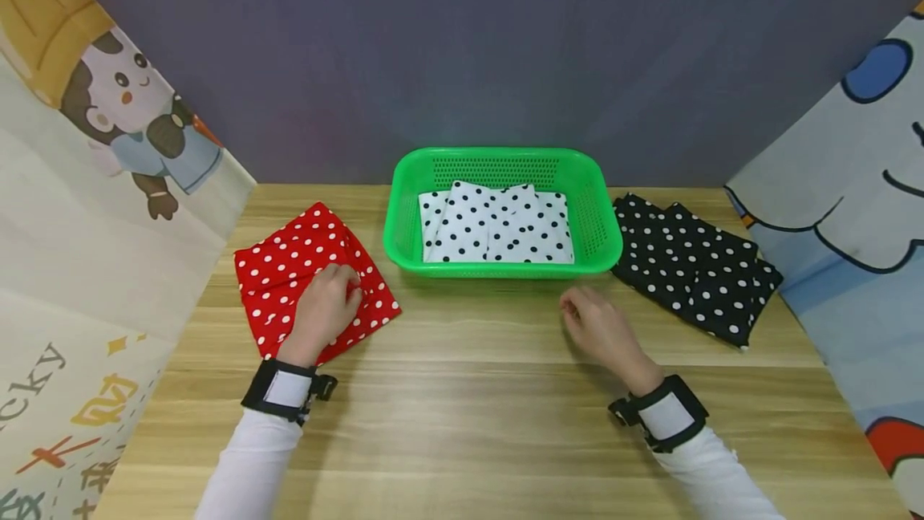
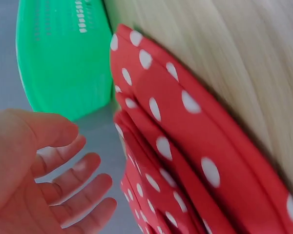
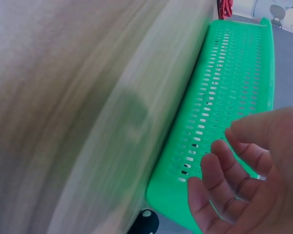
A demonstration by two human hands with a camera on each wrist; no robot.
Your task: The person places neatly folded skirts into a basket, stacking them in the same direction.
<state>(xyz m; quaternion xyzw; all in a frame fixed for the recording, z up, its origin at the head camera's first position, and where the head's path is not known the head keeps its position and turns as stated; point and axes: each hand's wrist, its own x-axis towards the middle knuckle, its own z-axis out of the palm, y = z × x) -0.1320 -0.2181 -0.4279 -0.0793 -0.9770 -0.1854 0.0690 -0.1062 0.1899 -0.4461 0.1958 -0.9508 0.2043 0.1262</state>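
Note:
My left hand [image 1: 325,307] is over a folded red polka-dot cloth [image 1: 289,251], its fingers loosely bent around nothing. In the left wrist view, air shows between the fingertips [image 2: 105,207] and the layered folds of the red cloth [image 2: 185,141]. A green plastic basket [image 1: 498,270] stands at the back centre, and a folded white cloth with black dots [image 1: 469,223] lies inside it. Just in front of the basket's right end is my right hand [image 1: 599,331], empty, with relaxed fingers. The right wrist view has it beside the basket's perforated wall [image 3: 205,107].
To the right of the basket, its corner close against the basket wall, lies a folded black cloth with white dots [image 1: 686,263]. The wooden table [image 1: 462,424] meets a dark backdrop behind. Printed cartoon sheets [image 1: 144,127] border the left and right sides.

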